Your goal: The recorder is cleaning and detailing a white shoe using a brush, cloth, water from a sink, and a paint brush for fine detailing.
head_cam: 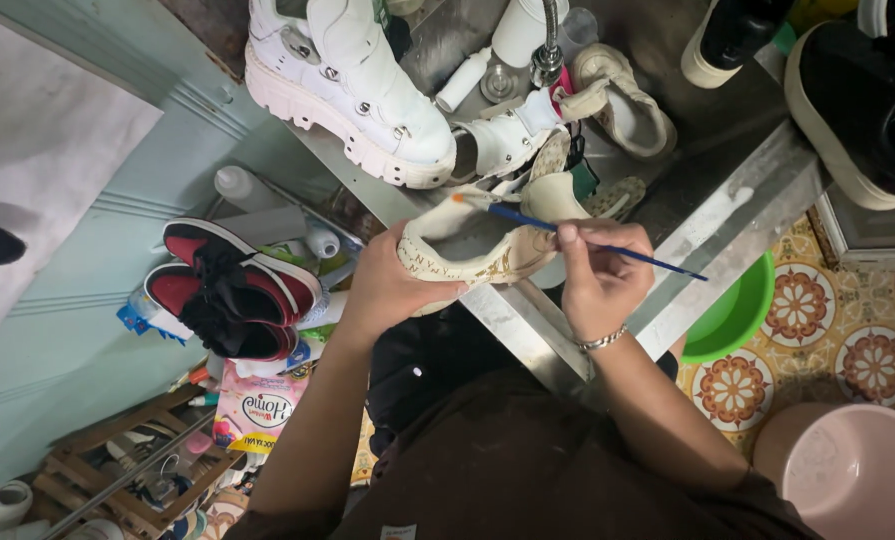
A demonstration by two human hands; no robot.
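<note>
Cream shoe (477,250) sat at metal counter (727,190) edge, gripped by left hand (387,290), fingers wrapped round heel (sole speckled). Right hand (597,275) pinched blue paintbrush (577,235), bristles touching shoe. Green basin (737,315) lay below.

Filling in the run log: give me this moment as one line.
left hand: holds cream shoe | right hand: holds blue paintbrush, tip at shoe's rim | place: over steel sink edge

My arms are bare to above the elbows. I wear a dark brown short-sleeved shirt (527,470) and dark trousers (417,370). A silver chain bracelet (603,341) circles my right wrist, just above the shirt.
</note>
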